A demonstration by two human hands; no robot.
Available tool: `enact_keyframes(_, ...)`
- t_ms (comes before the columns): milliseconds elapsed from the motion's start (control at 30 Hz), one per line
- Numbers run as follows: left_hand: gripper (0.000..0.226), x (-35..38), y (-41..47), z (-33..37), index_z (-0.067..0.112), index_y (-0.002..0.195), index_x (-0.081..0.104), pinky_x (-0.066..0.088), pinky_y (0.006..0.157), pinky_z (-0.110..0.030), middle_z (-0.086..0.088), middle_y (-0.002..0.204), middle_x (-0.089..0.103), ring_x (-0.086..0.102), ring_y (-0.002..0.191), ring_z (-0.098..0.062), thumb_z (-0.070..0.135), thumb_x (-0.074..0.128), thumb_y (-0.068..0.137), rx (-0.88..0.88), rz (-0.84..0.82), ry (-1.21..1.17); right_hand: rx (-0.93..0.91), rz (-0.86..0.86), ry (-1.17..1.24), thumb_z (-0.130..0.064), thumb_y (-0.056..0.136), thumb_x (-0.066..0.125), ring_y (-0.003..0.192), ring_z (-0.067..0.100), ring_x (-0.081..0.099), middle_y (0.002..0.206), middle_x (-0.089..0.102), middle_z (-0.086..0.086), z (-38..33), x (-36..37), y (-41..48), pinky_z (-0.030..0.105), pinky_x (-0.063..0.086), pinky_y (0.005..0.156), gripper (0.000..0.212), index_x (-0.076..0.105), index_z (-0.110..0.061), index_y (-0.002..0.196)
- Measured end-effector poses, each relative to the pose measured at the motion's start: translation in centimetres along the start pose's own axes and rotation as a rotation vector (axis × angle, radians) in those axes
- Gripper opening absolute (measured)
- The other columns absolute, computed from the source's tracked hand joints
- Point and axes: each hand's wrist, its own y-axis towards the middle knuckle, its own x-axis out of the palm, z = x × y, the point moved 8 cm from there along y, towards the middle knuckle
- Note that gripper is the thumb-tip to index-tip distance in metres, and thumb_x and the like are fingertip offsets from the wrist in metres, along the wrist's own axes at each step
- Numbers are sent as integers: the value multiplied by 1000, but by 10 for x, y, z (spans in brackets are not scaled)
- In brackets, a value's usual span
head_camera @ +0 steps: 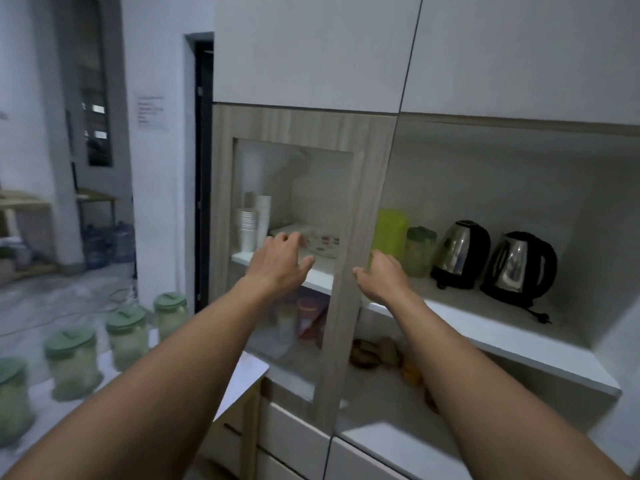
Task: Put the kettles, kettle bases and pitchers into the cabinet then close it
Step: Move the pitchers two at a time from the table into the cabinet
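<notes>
Holding cups [247,225], perhaps paper, glass-door cabinet [341,271].

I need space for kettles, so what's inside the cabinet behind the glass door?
Behind the glass door: stacked paper cups and a patterned box on the upper shelf; blurry containers below. The left hand and wooden frame cover part.

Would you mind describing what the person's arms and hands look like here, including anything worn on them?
Both arms are bare from the bottom edge of the picture to the fingertips; no sleeves show. The left hand and right hand wear no gloves, and no watch, bracelet or ring can be seen. The picture is slightly blurred, so small details such as fingernails cannot be made out.
</notes>
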Motion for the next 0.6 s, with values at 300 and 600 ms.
enact_keyframes(300, 51, -70, -153, -120, 23, 132, 48, 46, 95, -51, -10, 130, 53, 49, 118, -32, 57, 42, 94, -234, 0, 158, -203, -190, 55, -43, 97, 54, 129, 41, 48, 138, 53, 21, -124, 99, -105, 52, 44, 106, 55, 48, -7, 138)
enact_keyframes(600, 48, -146, -255, -240, 24, 134, 47, 42, 98, -48, -10, 134, 51, 43, 124, -34, 53, 43, 96, -516, 37, 271, -369, -325, 122, -40, 99, 51, 136, 38, 43, 146, 47, 20, -256, 182, -171, 48, 43, 106, 57, 42, -9, 146)
